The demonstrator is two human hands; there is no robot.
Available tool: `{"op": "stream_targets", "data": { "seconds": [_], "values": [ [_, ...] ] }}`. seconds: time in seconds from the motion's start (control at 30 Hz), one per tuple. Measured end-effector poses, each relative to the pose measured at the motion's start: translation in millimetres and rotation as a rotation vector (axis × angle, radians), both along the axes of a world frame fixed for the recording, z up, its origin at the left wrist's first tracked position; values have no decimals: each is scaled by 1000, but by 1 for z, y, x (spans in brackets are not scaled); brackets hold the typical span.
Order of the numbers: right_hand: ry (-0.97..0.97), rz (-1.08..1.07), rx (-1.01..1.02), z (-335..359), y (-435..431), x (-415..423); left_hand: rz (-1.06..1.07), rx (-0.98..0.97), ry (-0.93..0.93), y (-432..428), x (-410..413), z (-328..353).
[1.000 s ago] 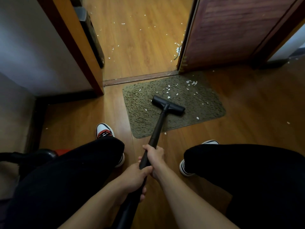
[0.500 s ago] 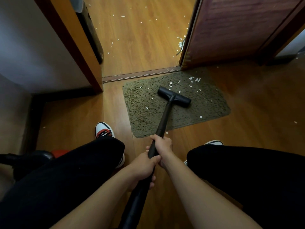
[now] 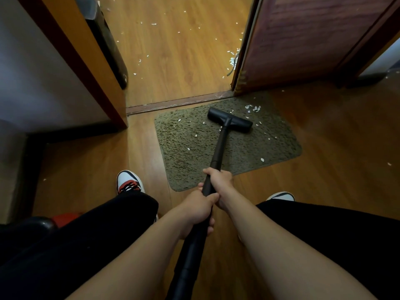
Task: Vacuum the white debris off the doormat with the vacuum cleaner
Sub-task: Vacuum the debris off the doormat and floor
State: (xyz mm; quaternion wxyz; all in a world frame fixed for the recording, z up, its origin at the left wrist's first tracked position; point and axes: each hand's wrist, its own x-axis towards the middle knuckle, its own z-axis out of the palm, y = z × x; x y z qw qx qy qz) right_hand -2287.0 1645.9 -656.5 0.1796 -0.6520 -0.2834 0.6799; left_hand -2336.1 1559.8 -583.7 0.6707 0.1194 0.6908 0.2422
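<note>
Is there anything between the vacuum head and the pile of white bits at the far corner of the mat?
Nothing visible. The head sits on the mat, and the bits lie just beyond its right end; only bare mat lies between.

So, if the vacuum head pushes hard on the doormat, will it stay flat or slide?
The doormat looks thin and soft, with shaggy pile, so it would probably flop if lifted. It lies on smooth wooden floor, so a hard push from the vacuum head may slide or wrinkle it.
</note>
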Motion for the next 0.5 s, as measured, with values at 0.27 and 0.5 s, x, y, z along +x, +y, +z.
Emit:
{"op": "stream_targets", "data": {
  "seconds": [0.27, 0.5],
  "values": [
    [9, 29, -39, 11, -44, 6, 3, -6, 25, -45, 5, 15],
    [25, 31, -47, 13, -78, 3, 13, -19, 40, -77, 6, 21]
  ]
}}
